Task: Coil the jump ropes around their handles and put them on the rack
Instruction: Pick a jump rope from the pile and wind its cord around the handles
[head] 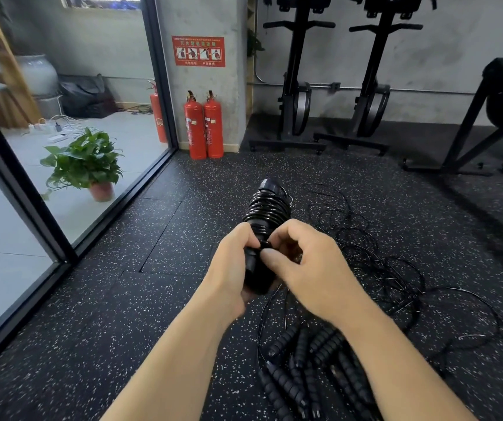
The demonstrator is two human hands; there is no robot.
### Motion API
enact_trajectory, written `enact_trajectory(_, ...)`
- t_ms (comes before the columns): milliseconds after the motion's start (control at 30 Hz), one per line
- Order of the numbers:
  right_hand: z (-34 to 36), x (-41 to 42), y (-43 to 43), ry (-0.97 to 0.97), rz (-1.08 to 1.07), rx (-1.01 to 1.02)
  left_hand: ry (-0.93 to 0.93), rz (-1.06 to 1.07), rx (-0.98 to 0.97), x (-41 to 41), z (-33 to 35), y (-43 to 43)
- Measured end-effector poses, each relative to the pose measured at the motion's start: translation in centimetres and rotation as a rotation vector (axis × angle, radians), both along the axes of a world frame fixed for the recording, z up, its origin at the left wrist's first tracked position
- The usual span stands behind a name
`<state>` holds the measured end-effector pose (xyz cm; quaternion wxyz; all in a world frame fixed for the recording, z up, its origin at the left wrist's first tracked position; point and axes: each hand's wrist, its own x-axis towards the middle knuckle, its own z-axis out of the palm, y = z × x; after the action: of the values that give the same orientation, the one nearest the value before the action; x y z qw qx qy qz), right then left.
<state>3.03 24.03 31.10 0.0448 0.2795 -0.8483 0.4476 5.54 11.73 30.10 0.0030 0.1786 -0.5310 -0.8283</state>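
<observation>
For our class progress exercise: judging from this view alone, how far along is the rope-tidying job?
Done: no finished rope shows. In hand: the left hand grips a black handle bundle, largely wrapped in shiny black cord, which the right hand pinches. Left: the tangle of thin black cords and black ribbed handles on the speckled floor; no rack is recognisable.

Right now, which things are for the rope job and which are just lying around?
For the job: coiled jump rope in left hand and right hand; tangled ropes; loose handles.
Just lying about: fire extinguishers; potted plant; exercise machines.
</observation>
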Motion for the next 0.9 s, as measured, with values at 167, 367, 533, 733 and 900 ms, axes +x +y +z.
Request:
enact_trajectory(167,0.0,-0.2,0.6,-0.118,0.033,-0.181,-0.01,-0.067,0.028,0.1,0.3,0.2)
enact_trajectory(367,-0.2,-0.3,0.8,-0.222,-0.004,-0.281,0.012,-0.118,-0.001,0.1,0.7,1.0)
enact_trajectory(533,0.2,-0.3,1.2,-0.076,0.049,-0.137,-0.001,-0.072,0.012,0.1,0.5,1.1)
enact_trajectory(733,0.3,-0.2,1.3,-0.125,0.064,-0.203,-0.027,-0.078,0.012,0.3,0.8,1.2)
enact_trajectory(900,-0.2,-0.3,1.1,-0.158,0.017,-0.239,-0.008,-0.077,-0.049,0.3,1.0,1.4)
